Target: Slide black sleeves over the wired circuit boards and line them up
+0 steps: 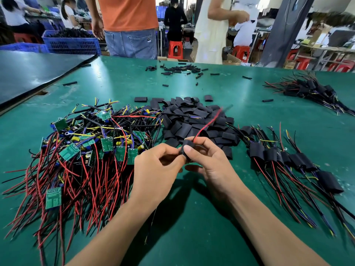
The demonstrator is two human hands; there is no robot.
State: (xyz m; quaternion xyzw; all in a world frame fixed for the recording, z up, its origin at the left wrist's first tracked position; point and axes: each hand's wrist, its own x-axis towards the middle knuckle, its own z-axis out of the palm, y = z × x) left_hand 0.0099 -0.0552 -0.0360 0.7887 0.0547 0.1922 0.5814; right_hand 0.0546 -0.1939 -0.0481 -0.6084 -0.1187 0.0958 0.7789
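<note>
table mat (119,81) looked rubbery, green, smooth, with soft sheen. loose sleeves (192,116) were black tubing, matt, pressed flat. held sleeve (189,144) showed same matt black. circuit boards (53,197) were green laminate, lightly glossy. wires (92,179) had red and black plastic insulation, smooth, shiny. ring terminal (67,133) was bare bright metal. side board (34,73) looked dark, smooth, dully glossy. crate (73,43) was blue moulded plastic. stool (175,49) was glossy red plastic. jeans (132,43) were blue denim; shirt (128,12) matt orange cloth.

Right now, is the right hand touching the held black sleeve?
Touching. The head view shows the right hand's thumb and fingers pinching the black sleeve; the left hand pinches it too.
</note>
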